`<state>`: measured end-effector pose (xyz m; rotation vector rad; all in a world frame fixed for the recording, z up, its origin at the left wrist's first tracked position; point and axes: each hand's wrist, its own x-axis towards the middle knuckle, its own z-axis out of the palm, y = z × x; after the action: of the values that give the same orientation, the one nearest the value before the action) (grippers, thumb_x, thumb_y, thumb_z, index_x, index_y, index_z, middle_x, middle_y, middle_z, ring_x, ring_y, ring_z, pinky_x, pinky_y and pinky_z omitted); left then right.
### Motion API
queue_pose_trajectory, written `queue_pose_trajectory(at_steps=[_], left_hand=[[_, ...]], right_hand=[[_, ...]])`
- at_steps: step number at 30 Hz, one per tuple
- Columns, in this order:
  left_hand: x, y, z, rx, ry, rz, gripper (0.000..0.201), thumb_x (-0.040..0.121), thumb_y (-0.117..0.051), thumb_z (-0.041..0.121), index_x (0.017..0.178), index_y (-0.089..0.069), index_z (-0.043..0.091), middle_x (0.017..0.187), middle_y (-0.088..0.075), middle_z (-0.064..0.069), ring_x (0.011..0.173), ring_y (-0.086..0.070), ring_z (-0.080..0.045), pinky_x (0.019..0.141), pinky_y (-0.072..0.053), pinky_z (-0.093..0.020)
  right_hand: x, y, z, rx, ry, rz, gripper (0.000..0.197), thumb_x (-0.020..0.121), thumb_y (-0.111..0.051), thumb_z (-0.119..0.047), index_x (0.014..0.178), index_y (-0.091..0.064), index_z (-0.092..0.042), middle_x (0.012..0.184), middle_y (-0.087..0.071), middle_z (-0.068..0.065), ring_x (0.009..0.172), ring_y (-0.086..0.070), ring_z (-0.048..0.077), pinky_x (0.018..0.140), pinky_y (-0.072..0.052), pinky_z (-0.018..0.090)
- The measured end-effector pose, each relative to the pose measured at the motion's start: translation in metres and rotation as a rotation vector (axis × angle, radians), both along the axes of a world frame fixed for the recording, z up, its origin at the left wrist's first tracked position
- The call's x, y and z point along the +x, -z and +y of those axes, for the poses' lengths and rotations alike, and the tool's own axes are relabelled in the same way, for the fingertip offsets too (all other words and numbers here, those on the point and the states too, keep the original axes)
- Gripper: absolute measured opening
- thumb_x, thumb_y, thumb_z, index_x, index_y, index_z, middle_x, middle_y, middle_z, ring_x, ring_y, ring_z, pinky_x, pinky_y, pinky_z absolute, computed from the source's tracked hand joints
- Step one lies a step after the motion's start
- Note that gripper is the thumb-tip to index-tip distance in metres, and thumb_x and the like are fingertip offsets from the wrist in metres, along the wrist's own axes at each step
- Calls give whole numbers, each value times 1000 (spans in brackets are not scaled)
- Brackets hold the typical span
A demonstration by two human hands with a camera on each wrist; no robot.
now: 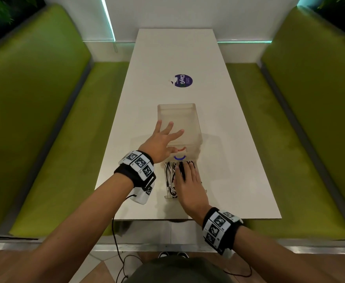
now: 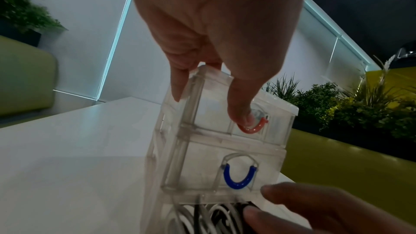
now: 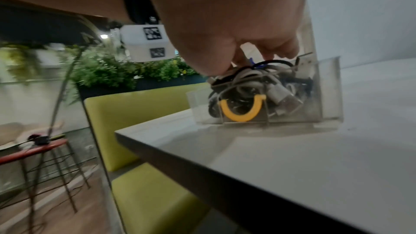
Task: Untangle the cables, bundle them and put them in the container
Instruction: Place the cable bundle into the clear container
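Note:
A clear plastic drawer unit stands in the middle of the white table. It has a red handle on top and a blue handle below. Its bottom drawer, with a yellow handle, is pulled out toward me and holds white and black cables. My left hand lies spread on the unit's top, thumb at the red handle. My right hand presses flat on the cables inside the drawer.
A round purple sticker lies farther up the table. Green benches run along both sides. The table's near edge is just behind the pulled-out drawer. A black cord hangs from my left wrist.

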<state>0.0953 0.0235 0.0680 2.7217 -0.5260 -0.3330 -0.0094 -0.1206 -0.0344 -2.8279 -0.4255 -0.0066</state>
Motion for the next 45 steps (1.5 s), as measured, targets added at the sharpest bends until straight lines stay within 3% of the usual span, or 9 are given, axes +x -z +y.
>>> queue_pose_trajectory(at_steps=[4, 6, 10, 20, 25, 29, 34, 39, 45], left_hand=[[0, -1, -1, 16, 3, 13, 66, 95, -55, 30, 150, -18, 37, 162, -3, -4, 145, 17, -36, 117, -10, -46], [0, -2, -2, 23, -2, 17, 66, 95, -55, 31, 150, -18, 37, 162, -4, -4, 145, 17, -36, 117, -11, -46], [-2, -5, -3, 28, 6, 30, 66, 95, -56, 29, 149, -19, 37, 162, -4, -2, 145, 18, -34, 117, -10, -45], [4, -8, 0, -9, -13, 56, 65, 94, -57, 29, 148, -22, 38, 162, -4, -4, 145, 17, -33, 118, -8, -46], [7, -4, 0, -7, -15, 59, 65, 94, -57, 32, 148, -21, 39, 162, -4, -4, 145, 18, -33, 119, -6, -47], [7, -7, 0, 0, -10, 64, 65, 93, -55, 41, 148, -23, 38, 162, -6, -6, 145, 17, -35, 119, -4, -47], [4, -10, -1, -12, -6, 69, 65, 92, -55, 42, 148, -24, 37, 161, -7, -6, 145, 17, -35, 118, -6, -46], [2, -11, -1, -29, -17, 71, 64, 92, -56, 41, 148, -24, 37, 162, -6, -4, 145, 18, -33, 118, -10, -46], [2, -12, 0, -24, -17, 77, 64, 92, -55, 41, 148, -24, 37, 162, -5, -3, 145, 18, -32, 118, -12, -45]], right_hand=[[-17, 0, -14, 37, -160, 57, 55, 102, -20, -39, 149, -23, -10, 156, -10, 21, 145, -6, 38, 118, -7, 46], [-12, 4, -20, 48, -223, 51, 65, 100, -9, -48, 146, -31, -7, 155, -17, 21, 145, -15, 36, 118, -12, 45], [2, 1, -18, -50, -278, 97, 64, 103, -18, -43, 117, -63, 0, 128, -58, 24, 122, -55, 35, 102, -45, 46], [5, -5, 6, -47, -194, -24, 56, 92, -38, -44, 115, -61, 1, 122, -60, 21, 120, -55, 39, 96, -49, 51], [-14, 4, -14, -106, -150, -134, 79, 56, -89, -27, 127, -58, -10, 125, -60, 23, 118, -56, 41, 98, -43, 49], [12, 12, -19, -82, -205, -269, 75, 50, -82, 6, 121, -62, -5, 116, -65, 20, 109, -63, 35, 95, -48, 44], [26, -2, -16, -54, -160, -298, 63, 52, -84, 0, 113, -66, -7, 105, -65, 14, 104, -44, 28, 76, -56, 34], [22, -7, -9, -6, -275, -389, 55, 67, -50, 4, 119, -64, -7, 104, -67, 13, 93, -64, 30, 76, -57, 36], [36, 0, 2, -18, -282, -384, 29, 76, -39, 0, 84, -67, -5, 89, -65, 9, 78, -59, 26, 65, -53, 35]])
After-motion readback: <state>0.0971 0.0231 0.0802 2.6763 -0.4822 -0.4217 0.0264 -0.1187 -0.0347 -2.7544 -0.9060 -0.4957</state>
